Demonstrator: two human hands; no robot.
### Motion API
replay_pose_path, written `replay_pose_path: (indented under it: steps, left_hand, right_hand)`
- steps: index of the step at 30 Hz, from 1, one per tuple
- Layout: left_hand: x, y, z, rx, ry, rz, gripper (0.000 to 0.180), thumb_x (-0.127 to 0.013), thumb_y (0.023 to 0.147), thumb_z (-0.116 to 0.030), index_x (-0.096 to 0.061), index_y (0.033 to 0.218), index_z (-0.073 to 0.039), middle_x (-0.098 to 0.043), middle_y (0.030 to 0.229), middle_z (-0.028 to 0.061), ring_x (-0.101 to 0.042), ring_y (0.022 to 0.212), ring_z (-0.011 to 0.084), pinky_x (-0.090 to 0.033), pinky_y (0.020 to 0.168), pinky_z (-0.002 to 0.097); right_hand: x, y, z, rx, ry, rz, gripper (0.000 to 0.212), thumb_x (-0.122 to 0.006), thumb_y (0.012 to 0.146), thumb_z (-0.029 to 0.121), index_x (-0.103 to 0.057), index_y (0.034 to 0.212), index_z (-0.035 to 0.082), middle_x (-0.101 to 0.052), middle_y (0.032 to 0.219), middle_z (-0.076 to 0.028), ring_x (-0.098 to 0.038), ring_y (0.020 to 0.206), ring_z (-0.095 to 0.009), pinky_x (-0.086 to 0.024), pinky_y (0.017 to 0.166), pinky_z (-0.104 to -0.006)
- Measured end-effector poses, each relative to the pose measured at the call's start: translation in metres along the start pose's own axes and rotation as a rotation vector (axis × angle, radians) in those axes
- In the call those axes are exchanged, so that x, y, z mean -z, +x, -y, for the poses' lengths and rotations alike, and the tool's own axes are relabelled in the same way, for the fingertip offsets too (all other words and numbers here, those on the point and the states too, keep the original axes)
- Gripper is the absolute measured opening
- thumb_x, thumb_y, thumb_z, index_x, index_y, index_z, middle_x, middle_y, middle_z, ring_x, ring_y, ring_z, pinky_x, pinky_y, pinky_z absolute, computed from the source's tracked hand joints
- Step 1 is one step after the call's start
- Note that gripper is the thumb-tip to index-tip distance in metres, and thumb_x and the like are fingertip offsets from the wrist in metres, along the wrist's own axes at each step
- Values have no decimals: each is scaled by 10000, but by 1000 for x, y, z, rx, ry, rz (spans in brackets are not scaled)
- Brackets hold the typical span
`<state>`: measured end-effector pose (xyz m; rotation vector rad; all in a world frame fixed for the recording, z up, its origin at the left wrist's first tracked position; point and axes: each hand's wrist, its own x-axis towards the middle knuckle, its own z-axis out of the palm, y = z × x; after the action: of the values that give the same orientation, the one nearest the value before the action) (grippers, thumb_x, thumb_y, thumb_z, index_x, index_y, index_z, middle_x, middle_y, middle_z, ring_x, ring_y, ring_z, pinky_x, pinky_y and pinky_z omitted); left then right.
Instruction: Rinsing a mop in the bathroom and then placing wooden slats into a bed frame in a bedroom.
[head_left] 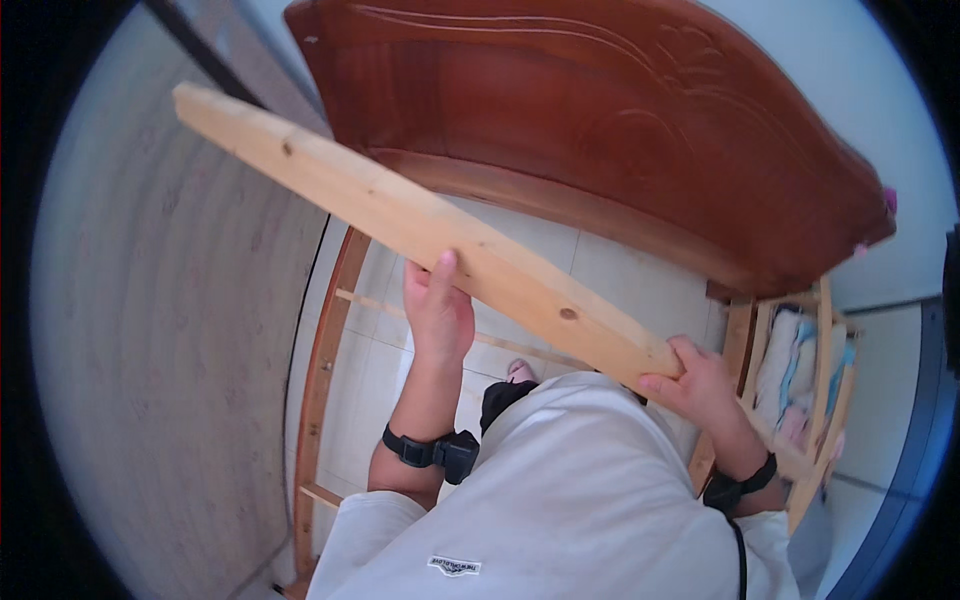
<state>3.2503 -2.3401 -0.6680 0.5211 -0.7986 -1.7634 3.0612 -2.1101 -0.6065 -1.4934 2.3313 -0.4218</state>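
A long pale wooden slat (500, 262) with dark knots is held up in front of me, slanting from the far left down to the near right. My left hand (438, 305) grips its lower edge around the middle, the thumb lying on the face. At the near right end, my right hand (692, 380) is closed around the slat, thumb and fingers on either side. Beneath the slat lies an open wooden bed frame, its left side rail (326, 370) fitted with small metal pieces. A thin crossbar (375, 303) runs across from that rail.
A carved reddish-brown headboard (540, 120) stands at the far side. On the right is a wooden crib-like rack (822, 370) holding folded cloths (783, 365). A large grey wood-grained panel (170, 330) fills the left. Pale floor tiles (620, 270) show inside the frame, with my foot (520, 371) there.
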Motion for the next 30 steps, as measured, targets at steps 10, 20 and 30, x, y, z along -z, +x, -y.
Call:
replay_pose_path:
  steps: [10,20,30]
  left_hand:
    - [-34,-8,10,374,14,-142,609,-555,745,-492,-377,1124,-50,-435,1080,109,-396,1090,271,-329,917,422]
    - [-39,0,29,197,-431,218,678,-553,698,-430,-340,1209,-39,-418,1196,145,-357,1164,277,-235,973,539]
    - [-24,-22,6,283,-137,195,703,-502,692,-378,-302,1238,16,-391,1223,151,-359,1156,254,-246,995,395]
  right_hand:
    - [-12,-26,-14,88,-233,-288,333,-630,672,287,-524,862,35,-542,724,-89,-550,690,-244,-424,627,-347]
    - [-5,-31,-21,265,-321,-591,291,-554,606,63,-567,889,-4,-556,887,-102,-547,834,-238,-396,695,-349]
    - [-39,-27,-39,389,-115,-635,375,-531,534,121,-566,888,2,-557,906,-112,-556,813,-245,-414,658,-358]
